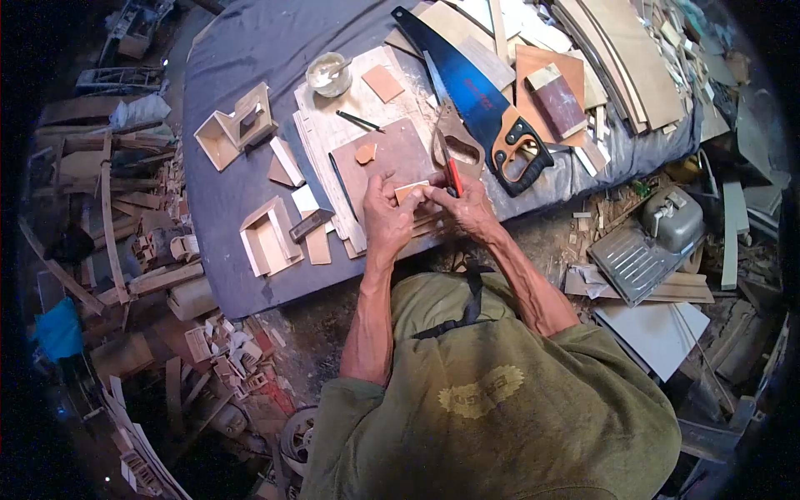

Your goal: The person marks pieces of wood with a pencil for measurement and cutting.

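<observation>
Between my two hands is a small flat wooden piece point(410, 192), orange-brown with a pale edge. My left hand point(390, 208) pinches its left end. The fingertips of my right hand point(468, 208) close on its right end, beside a red-handled tool point(454, 177) that points up from that hand; how the tool is held is partly hidden. Under and beyond the hands lies a brown board point(392, 154) on pale wood sheets. On the board rests a small irregular orange-brown piece point(365, 153). A dark pencil-like stick point(342, 185) lies at the left edge.
A blue handsaw point(475, 92) lies at the upper right near a sanding block point(556, 101) and stacked boards point(612, 58). A jar point(329, 74) stands at the back. Open wooden boxes point(271, 237) and a dark block point(311, 226) sit left. A metal sink point(646, 246) is at the right.
</observation>
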Available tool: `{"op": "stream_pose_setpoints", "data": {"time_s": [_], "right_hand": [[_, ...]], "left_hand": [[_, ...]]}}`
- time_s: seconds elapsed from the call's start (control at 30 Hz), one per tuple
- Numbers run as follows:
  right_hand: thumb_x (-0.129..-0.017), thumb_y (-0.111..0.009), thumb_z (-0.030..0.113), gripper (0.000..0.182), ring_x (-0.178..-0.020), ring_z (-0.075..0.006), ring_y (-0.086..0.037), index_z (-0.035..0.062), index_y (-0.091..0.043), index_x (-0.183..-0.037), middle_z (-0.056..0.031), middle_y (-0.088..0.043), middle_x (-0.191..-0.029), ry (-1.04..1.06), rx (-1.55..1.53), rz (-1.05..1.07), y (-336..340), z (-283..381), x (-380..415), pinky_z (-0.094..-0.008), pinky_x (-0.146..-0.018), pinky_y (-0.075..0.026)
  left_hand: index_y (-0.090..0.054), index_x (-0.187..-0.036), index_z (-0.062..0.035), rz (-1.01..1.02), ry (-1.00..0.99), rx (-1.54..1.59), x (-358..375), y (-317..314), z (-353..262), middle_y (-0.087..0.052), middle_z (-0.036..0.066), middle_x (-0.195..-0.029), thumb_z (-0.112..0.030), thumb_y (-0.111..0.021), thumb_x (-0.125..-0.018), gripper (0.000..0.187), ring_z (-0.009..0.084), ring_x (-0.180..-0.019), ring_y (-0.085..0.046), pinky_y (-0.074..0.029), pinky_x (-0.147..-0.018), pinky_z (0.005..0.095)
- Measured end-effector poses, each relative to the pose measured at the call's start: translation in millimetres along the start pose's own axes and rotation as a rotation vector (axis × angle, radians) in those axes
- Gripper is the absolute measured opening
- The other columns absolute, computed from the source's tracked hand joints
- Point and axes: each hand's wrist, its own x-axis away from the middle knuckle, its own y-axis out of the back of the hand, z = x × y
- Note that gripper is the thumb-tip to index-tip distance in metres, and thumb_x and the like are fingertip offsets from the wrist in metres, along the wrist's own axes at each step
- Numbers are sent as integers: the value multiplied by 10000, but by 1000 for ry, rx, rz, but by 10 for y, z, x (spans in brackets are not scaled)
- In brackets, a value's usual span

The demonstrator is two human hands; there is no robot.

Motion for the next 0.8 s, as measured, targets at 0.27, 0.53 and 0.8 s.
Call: {"op": "stream_pose_setpoints", "data": {"time_s": [0.27,0.53,0.8], "right_hand": [[-898,-716,162,336,-978,-151,-646,-7,-648,-1180,-102,-710,-1054,193,192,75,-98,108,-94,-300,-863,-511],[-873,-736,207,374,-962,-182,-645,13,-659,-1183,-119,-703,-1039,219,193,-155,-235,-37,-329,-326,-848,-504],[-866,-750,236,386,-896,-166,-647,-10,-671,-1153,-105,-709,-970,80,235,-278,-273,56,-349,-311,-820,-512]], "left_hand": [[-467,-1259,77,16,111,-21,-184,154,-43,-700,114,-920,-19,-665,-900,421,136,-736,-656,-521,-631,232],[-655,-1062,36,-173,41,-232,-443,457,117,-706,92,-889,-74,-613,-919,185,141,-712,-656,-519,-620,254],[-685,-994,15,-200,-74,-561,-606,570,65,-647,84,-763,-90,-645,-867,170,131,-679,-589,-473,-620,287]]}}
